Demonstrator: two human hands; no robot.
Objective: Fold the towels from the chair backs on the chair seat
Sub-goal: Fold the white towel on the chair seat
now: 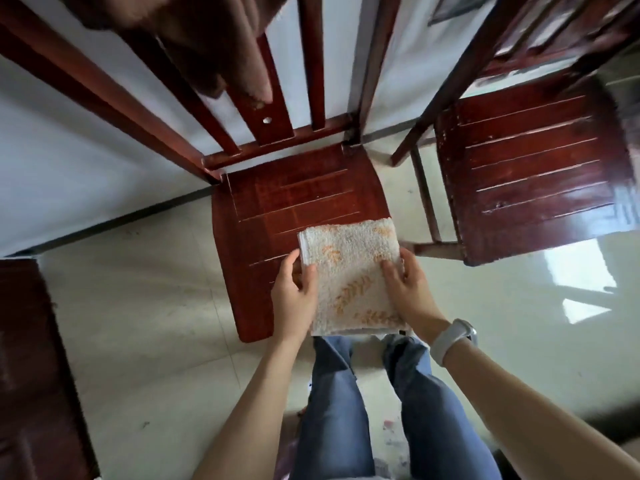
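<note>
A white towel with orange leaf print (pixel 349 271) lies folded into a small rectangle on the front right part of the red wooden chair seat (pixel 277 209). My left hand (pixel 294 292) grips its left edge, thumb on top and fingers beneath. My right hand (pixel 405 285) holds the right edge, with fingers lying on the top face. A brown towel (pixel 207 39) hangs over the back of this chair at the top left, blurred.
A second red wooden chair (pixel 533 164) stands to the right, close beside the first. Dark wooden furniture (pixel 31 368) sits at the left edge. The floor is glossy pale tile (pixel 502 323), and a white wall (pixel 69 161) runs behind the chairs. My legs in jeans are below.
</note>
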